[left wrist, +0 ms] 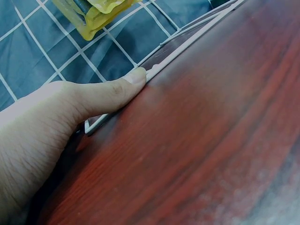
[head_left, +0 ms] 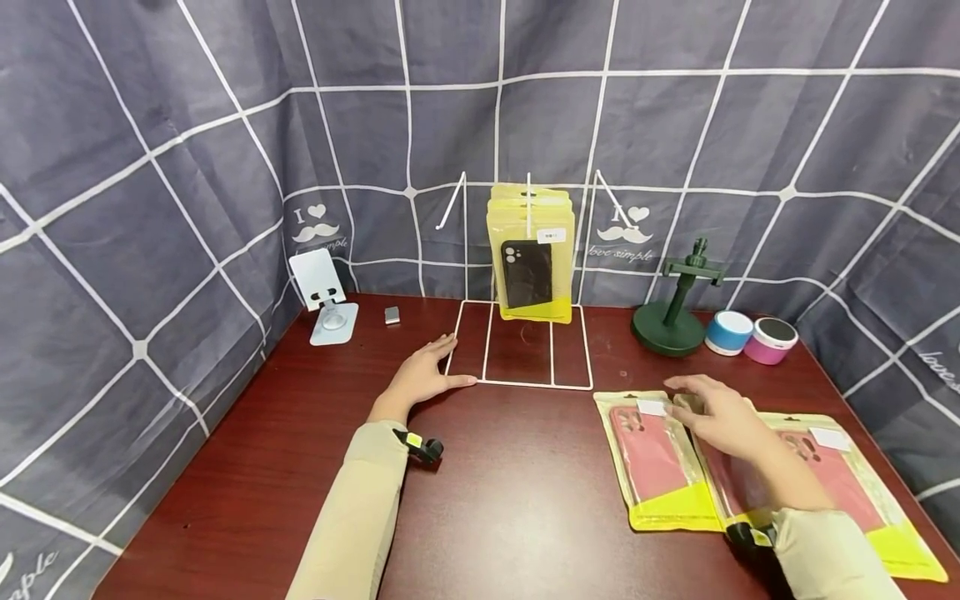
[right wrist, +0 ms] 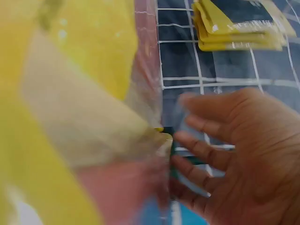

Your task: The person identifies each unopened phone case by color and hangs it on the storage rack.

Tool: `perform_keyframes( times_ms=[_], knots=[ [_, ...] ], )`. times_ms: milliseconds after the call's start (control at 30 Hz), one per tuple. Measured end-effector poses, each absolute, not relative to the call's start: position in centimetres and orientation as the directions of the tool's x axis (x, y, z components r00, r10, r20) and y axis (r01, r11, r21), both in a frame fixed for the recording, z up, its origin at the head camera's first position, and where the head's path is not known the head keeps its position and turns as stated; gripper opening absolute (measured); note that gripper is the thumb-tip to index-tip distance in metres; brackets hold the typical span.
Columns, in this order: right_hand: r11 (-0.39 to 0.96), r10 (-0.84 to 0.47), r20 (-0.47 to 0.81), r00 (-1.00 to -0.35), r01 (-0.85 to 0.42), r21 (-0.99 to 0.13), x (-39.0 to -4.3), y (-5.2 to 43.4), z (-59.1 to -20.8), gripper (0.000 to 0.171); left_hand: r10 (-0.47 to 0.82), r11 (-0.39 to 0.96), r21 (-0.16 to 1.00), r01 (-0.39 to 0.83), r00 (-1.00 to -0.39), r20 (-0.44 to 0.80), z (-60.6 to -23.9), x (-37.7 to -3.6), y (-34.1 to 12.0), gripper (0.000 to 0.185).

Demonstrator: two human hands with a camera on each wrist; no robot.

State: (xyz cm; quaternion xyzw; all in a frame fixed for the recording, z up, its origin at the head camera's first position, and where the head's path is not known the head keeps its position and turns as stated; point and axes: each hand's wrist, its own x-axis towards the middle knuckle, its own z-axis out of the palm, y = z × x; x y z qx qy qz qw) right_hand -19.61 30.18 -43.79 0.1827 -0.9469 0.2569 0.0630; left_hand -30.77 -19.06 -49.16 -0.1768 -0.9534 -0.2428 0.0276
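Observation:
My left hand (head_left: 420, 379) rests at the front left corner of a white wire display rack (head_left: 536, 384), fingers along its side. In the left wrist view the thumb (left wrist: 112, 96) touches the front wire. Yellow-edged pouches hang on the rack's middle hook, the front one holding a black phone case (head_left: 528, 275). My right hand (head_left: 723, 421), fingers spread, is over similar pouches with pink phone cases: a left one (head_left: 652, 467), a middle one (head_left: 738, 487) partly hidden by the hand, and a right one (head_left: 840, 479). In the right wrist view the fingers are blurred, beside a pouch (right wrist: 89, 126).
The rack's left hook (head_left: 452, 204) and right hook (head_left: 617, 200) hold nothing. Behind the right hand stand a dark green stand (head_left: 675, 308), a blue speaker-like cylinder (head_left: 727, 335) and a pink one (head_left: 767, 346). A white folding stand (head_left: 322, 287) and small silver block (head_left: 392, 316) are back left.

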Motion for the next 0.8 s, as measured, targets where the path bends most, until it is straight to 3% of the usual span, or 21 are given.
perform_keyframes(
  times_ms=[133, 367, 800],
  knots=[
    [0.806, -0.32, 0.178, -0.931, -0.366, -0.466, -20.1, 31.2, -45.3, 0.048, 0.32, 0.823, 0.453, 0.344, -0.938, 0.131, -49.1, -30.7, -19.0, 0.107],
    [0.785, -0.319, 0.294, -0.901, -0.425, -0.45, -20.1, 31.4, -47.7, 0.037, 0.32, 0.831, 0.446, 0.333, -0.941, 0.107, -49.3, -30.8, -19.0, 0.109],
    [0.827, -0.212, 0.266, -0.94, -0.318, -0.464, -20.1, 30.5, -47.9, 0.027, 0.321, 0.826, 0.452, 0.336, -0.94, 0.112, -49.2, -30.8, -19.1, 0.108]
  ],
)
